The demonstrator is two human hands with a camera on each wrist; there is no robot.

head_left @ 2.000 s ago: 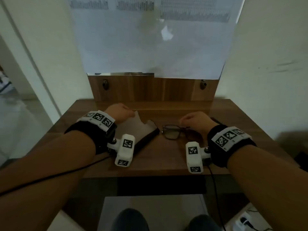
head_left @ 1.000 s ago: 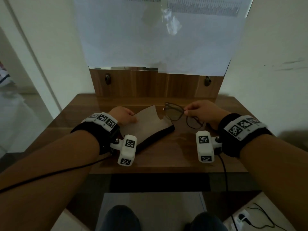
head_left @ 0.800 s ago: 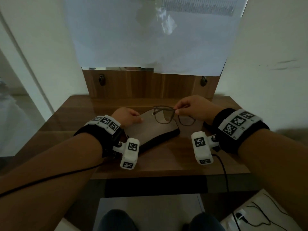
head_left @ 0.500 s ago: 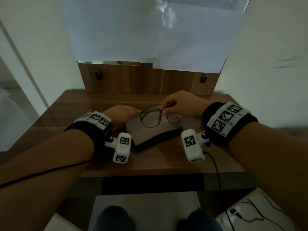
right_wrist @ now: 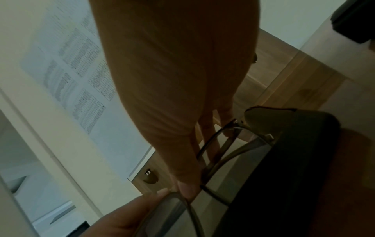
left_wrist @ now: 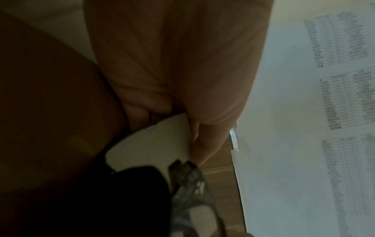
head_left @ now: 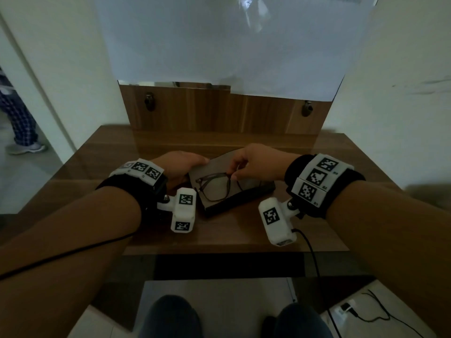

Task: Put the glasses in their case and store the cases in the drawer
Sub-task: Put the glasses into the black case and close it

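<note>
A black glasses case (head_left: 246,193) lies open at the middle of the wooden table (head_left: 231,235), its pale lining facing up. My left hand (head_left: 195,164) grips the case's left end; in the left wrist view its fingers (left_wrist: 202,144) curl over the pale lid (left_wrist: 154,144). The dark-framed glasses (head_left: 214,189) hang low over the open case, temples unfolded. My right hand (head_left: 231,173) pinches their frame. From the right wrist, thumb and fingertip (right_wrist: 187,190) close on the rim of the glasses (right_wrist: 221,152), just above the case (right_wrist: 284,160). Whether the glasses touch the lining I cannot tell.
A wooden back panel (head_left: 219,111) with two small metal knobs stands behind the table, under a large paper sheet (head_left: 227,37). A person's legs (head_left: 19,123) stand at far left. A power strip and cables (head_left: 346,311) lie on the floor at lower right.
My right hand picked the glasses up off the table, carried them left and lowered them over the open case. My left hand stayed on the case.
</note>
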